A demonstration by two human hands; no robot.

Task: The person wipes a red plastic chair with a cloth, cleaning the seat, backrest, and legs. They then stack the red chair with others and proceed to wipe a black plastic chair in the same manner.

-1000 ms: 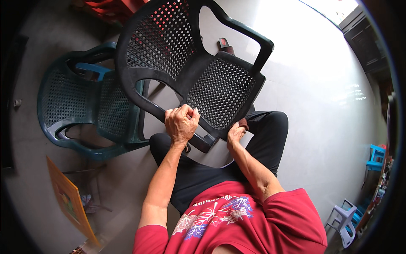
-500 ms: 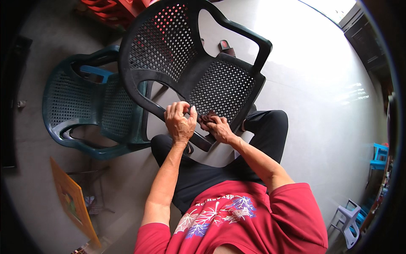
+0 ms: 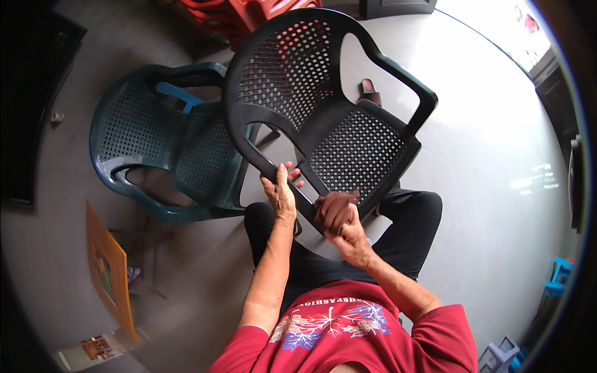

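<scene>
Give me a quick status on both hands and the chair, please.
Left hand gripping the black chair by its armrest. Right hand pressing a brown cloth on the seat edge. Green chair close beside.

Green chair, red stools, sandal.

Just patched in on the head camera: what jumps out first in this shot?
A black plastic chair with a perforated seat and back fills the centre, tipped against the person's lap. The left hand grips its front rail, while the right hand presses a dark brown cloth against the seat edge. A dark green chair of the same kind stands to the left on the grey floor.
</scene>
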